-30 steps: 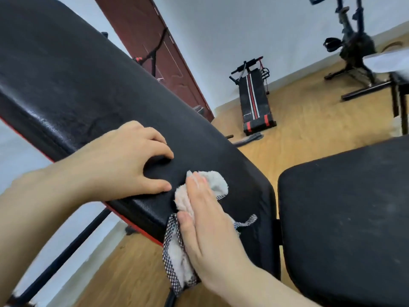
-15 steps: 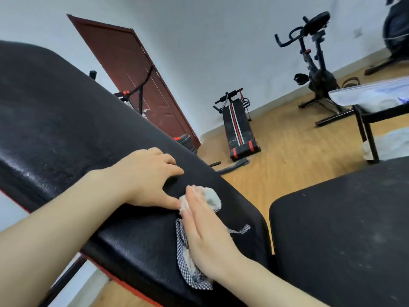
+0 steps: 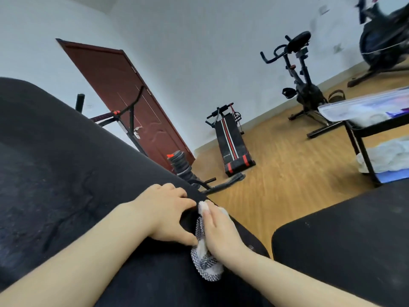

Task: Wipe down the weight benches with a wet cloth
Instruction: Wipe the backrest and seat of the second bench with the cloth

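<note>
Black vinyl fills the lower left of the view: the bench's backrest pad (image 3: 66,196), with the seat pad (image 3: 343,240) apart from it at 4 o'clock. The cloth (image 3: 207,265) lies on the backrest at 6 o'clock, near its far edge. Our right hand (image 3: 219,231) presses it flat with straight, closed fingers, and its checkered end trails toward us. Our left hand (image 3: 168,216) sits just beside it, fingers bent, thumb spread toward the cloth. We cannot tell whether the fingertips hook the pad's edge.

A stack of weight plates (image 3: 179,162) stands beyond the hands at 12 o'clock. A sit-up bench (image 3: 232,140) lies on the wood floor (image 3: 276,173) near the centre, with a dark red door (image 3: 124,96) at 10 o'clock and an exercise bike (image 3: 303,85) at 2. A black table (image 3: 363,129) with a clear tub (image 3: 354,109) stands at 3, a white towel (image 3: 389,158) beneath.

Compared with half a second ago, we see more of the room, the plates have come fully into view, and both hands sit nearer the pad's far edge.
</note>
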